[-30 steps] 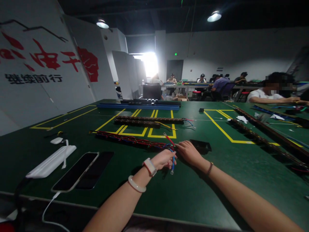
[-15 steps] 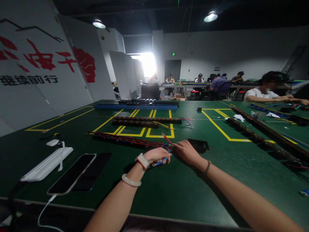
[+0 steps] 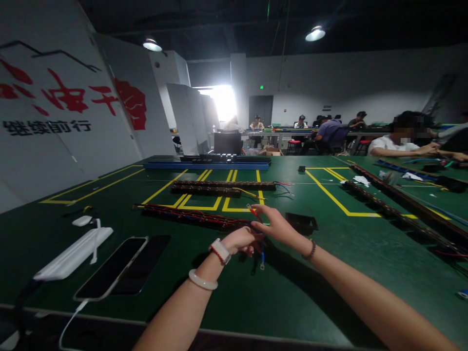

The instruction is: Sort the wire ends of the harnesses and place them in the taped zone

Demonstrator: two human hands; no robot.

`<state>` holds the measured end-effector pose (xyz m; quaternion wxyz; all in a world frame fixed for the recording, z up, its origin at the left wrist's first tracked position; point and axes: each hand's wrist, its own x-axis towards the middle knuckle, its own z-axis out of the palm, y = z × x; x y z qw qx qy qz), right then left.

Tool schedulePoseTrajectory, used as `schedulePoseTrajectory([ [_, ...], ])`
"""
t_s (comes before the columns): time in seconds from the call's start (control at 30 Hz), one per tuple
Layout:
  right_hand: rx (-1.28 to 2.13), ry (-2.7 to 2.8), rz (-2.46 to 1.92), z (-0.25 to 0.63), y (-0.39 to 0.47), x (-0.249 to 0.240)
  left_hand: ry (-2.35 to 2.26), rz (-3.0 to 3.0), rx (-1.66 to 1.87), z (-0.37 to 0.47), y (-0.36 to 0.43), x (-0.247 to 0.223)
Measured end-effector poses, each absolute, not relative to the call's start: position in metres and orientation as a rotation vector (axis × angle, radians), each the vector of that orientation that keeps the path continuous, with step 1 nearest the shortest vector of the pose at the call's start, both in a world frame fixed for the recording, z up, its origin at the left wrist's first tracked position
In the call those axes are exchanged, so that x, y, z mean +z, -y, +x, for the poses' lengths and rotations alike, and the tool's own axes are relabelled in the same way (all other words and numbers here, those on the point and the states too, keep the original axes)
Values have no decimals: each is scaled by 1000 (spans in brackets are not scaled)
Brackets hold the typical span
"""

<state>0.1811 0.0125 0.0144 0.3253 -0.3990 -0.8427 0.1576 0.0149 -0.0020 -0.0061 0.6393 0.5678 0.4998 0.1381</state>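
Note:
A long dark strip with red and blue wires (image 3: 190,217) lies on the green table, its right end reaching my hands. My left hand (image 3: 241,240) is closed round the wires at that end, partly hidden behind my right hand. A blue wire (image 3: 262,258) with a ring terminal hangs below my left fingertips. My right hand (image 3: 277,225) is just above, thumb and forefinger spread apart. Its forefinger is at a short red wire (image 3: 253,211) that sticks up with a ring terminal; whether it touches the wire I cannot tell. A black open box (image 3: 302,222) lies beside my right wrist.
Two similar strips (image 3: 223,186) lie farther back, before a blue rail (image 3: 204,165). Phones (image 3: 113,268) and a white device (image 3: 75,253) are at the left. More strips (image 3: 383,204) run along the right, where a co-worker (image 3: 395,144) sits.
My right thumb and forefinger have spread apart near the red wire. The blue wire has swung from pointing left to hanging down. My left hand has turned slightly.

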Motion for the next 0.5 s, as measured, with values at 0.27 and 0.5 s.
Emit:
schedulePoseTrajectory([
  [0.27,383,2172,-1295,198,-42,33,-1146,1206,295,21,7,-3],
  [0.5,1078,2199,-1376,241,-67,16,-1060,1129,335,19,9,-1],
])
